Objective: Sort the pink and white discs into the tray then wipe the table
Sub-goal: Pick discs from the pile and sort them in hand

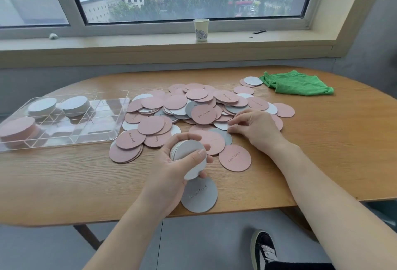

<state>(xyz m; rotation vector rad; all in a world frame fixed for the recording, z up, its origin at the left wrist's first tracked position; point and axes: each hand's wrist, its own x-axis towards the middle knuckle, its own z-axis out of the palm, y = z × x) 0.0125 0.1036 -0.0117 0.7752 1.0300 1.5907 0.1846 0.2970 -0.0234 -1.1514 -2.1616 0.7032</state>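
Note:
A wide pile of pink and white discs (197,106) covers the middle of the wooden table (64,175). My left hand (171,168) grips a stack of white discs (189,151) near the front edge, thumb across its top. Just below that hand a single white disc (199,196) lies flat. My right hand (255,128) rests on the pile's right side, fingertips pinching the edge of a white disc (222,125). At the left stands a clear divided tray (120,106) with two white stacks (75,103) at its back and a pink stack (17,128) at its front left.
A green cloth (296,83) lies crumpled at the table's far right, with two discs (251,81) beside it. A paper cup (201,29) stands on the window sill behind. Below the table edge a black shoe (263,248) shows on the grey floor.

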